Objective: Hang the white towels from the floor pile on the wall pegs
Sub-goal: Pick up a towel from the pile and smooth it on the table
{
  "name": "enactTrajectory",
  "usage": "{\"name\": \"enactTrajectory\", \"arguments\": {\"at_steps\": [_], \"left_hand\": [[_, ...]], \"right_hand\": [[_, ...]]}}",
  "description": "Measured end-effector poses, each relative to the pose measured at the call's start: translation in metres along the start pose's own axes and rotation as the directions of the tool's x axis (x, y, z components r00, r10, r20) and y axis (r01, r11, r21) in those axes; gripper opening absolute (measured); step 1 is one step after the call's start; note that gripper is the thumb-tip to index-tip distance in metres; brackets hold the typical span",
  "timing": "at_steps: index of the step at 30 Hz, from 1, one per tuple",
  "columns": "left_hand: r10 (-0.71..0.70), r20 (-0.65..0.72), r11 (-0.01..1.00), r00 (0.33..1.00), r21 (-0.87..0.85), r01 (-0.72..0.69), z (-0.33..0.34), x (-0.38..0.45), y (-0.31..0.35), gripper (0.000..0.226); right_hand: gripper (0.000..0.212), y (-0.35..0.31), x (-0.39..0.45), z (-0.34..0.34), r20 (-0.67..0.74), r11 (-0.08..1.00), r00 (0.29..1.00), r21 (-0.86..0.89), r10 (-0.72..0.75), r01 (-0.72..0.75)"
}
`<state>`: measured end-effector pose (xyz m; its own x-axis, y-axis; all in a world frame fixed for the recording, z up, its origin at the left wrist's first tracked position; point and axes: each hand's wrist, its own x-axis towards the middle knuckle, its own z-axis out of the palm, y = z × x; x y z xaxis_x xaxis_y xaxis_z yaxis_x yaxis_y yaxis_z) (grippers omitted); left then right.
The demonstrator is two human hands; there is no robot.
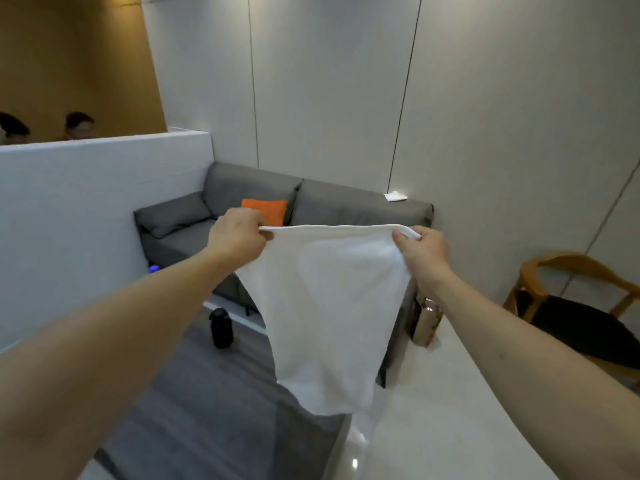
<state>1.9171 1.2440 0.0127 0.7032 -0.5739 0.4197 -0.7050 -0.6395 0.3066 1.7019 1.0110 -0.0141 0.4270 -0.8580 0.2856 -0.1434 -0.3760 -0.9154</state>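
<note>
Gripping the top edge of one white towel (329, 306), both hands hold it stretched out in the air in front of the person. The left hand (239, 233) has its fingers curled shut round the left corner; the right hand (420, 252) pinches the right corner, thumb on the near side, the other fingers folded behind the cloth. The towel hangs slack below them, its lower end narrowing over the grey floor (194, 410). Behind it stands one grey sofa (346, 202) with one orange cushion (265, 209). One black bottle (220, 327) stands on the floor, one metal bottle (427, 322) beside the right forearm, one wooden chair (571, 299) to the right.
</note>
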Motion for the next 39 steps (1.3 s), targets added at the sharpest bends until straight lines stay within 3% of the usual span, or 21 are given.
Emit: {"name": "enactTrajectory", "arguments": {"at_steps": [5, 10, 16, 22, 26, 33, 39], "left_hand": [[-0.210, -0.133, 0.978, 0.969, -0.031, 0.208, -0.024, 0.027, -0.039, 0.010], [-0.328, -0.223, 0.944, 0.918, -0.049, 0.326, -0.047, 0.048, -0.090, 0.007], [-0.508, -0.313, 0.861, 0.803, -0.152, 0.485, -0.051, 0.075, -0.176, 0.006], [-0.671, -0.352, 0.735, 0.653, -0.206, 0.645, -0.061, 0.102, -0.259, 0.006], [-0.645, -0.460, 0.731, 0.610, -0.141, 0.667, -0.087, 0.110, -0.289, 0.006], [-0.565, -0.594, 0.718, 0.572, -0.012, 0.696, -0.123, 0.102, -0.279, 0.011], [-0.594, -0.613, 0.648, 0.520, 0.019, 0.762, -0.098, 0.063, -0.218, 0.012]], "right_hand": [[0.039, -0.020, 0.069, 0.060, 0.144, 0.994, 0.987, 0.083, -0.076, 0.065], [0.037, -0.036, 0.108, 0.133, 0.283, 0.980, 0.950, 0.181, -0.133, 0.084], [0.014, -0.063, 0.143, 0.261, 0.407, 0.973, 0.892, 0.191, -0.195, 0.126], [0.015, -0.106, 0.167, 0.399, 0.529, 0.961, 0.803, 0.188, -0.274, 0.204], [0.020, -0.142, 0.178, 0.458, 0.555, 0.928, 0.747, 0.279, -0.366, 0.247], [0.021, -0.166, 0.191, 0.471, 0.574, 0.863, 0.658, 0.430, -0.488, 0.266], [0.029, -0.112, 0.188, 0.417, 0.586, 0.792, 0.534, 0.461, -0.610, 0.400]]}}
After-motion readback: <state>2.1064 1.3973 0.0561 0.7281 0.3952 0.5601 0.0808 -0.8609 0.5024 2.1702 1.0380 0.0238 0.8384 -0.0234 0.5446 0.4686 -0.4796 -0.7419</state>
